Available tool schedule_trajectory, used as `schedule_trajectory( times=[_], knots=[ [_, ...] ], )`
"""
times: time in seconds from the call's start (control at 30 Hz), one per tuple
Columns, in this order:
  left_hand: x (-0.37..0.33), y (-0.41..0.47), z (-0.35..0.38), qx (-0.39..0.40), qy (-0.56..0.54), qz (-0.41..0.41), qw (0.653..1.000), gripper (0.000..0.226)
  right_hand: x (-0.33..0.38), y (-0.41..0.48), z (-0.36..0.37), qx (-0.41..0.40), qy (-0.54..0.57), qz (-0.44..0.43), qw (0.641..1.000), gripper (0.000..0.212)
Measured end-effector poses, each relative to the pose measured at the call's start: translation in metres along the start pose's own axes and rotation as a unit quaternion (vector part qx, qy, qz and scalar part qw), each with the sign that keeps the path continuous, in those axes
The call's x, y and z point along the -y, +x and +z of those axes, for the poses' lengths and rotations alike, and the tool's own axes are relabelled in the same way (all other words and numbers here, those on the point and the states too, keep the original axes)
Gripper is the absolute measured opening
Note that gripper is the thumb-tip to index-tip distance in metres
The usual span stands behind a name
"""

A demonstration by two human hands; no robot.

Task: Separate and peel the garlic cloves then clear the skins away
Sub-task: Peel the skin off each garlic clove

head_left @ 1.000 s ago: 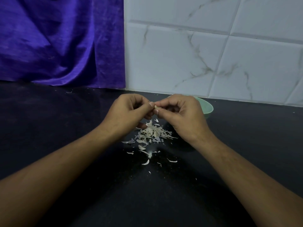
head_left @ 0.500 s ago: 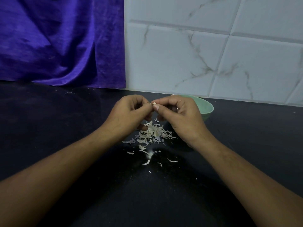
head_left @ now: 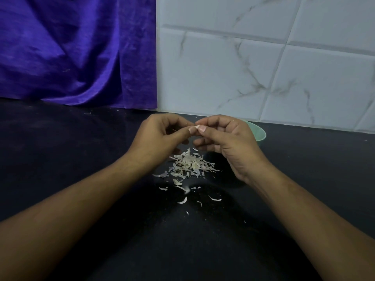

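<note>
My left hand [head_left: 162,136] and my right hand [head_left: 227,138] meet fingertip to fingertip above the black counter, both pinching one small pale garlic clove [head_left: 196,126], of which only a sliver shows between the thumbs. Directly below them lies a heap of papery garlic skins [head_left: 190,164], with loose scraps [head_left: 182,200] scattered toward me. Behind my right hand a pale green bowl [head_left: 258,132] stands mostly hidden, and its contents cannot be seen.
The black counter [head_left: 60,159] stretches wide on both sides. A purple cloth [head_left: 71,51] hangs at the back left, and a white marble-tiled wall [head_left: 263,63] closes the back right.
Both hands have stayed together over the skin heap, rising slightly. The fingers have shifted around the clove, and less of the green bowl shows than half a second ago.
</note>
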State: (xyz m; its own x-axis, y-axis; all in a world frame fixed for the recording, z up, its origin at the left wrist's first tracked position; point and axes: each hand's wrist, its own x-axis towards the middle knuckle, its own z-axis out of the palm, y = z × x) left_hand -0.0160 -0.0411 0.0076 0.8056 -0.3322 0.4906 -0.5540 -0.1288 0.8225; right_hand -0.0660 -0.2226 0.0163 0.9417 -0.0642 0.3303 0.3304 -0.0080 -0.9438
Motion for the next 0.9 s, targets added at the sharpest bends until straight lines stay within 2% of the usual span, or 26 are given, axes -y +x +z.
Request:
schedule_trajectory(
  times=[0.3, 0.43, 0.63, 0.8, 0.9],
  knots=[
    [-0.0035, 0.0007, 0.0011, -0.005, -0.078, -0.046, 0.996, 0.006, 0.0030, 0.0004, -0.0023, -0.008, -0.010, 0.000, 1.000, 0.011],
    [-0.0044, 0.0004, 0.0006, -0.016, -0.055, -0.047, 0.997, 0.002, 0.0015, -0.0002, -0.0015, -0.005, -0.020, -0.007, 1.000, 0.013],
    [-0.0030, 0.0021, -0.0010, -0.040, -0.001, -0.037, 0.998, 0.009, -0.0010, -0.0013, 0.0010, 0.004, -0.040, -0.027, 0.999, 0.012],
    [-0.0053, 0.0023, 0.0000, -0.050, 0.011, -0.036, 0.998, 0.007, -0.0007, -0.0028, 0.0046, 0.015, -0.004, -0.008, 1.000, 0.013],
    [-0.0064, 0.0018, -0.0012, -0.045, 0.013, -0.040, 0.998, 0.014, -0.0011, -0.0030, 0.0058, 0.018, 0.015, 0.005, 1.000, 0.016]
  ],
)
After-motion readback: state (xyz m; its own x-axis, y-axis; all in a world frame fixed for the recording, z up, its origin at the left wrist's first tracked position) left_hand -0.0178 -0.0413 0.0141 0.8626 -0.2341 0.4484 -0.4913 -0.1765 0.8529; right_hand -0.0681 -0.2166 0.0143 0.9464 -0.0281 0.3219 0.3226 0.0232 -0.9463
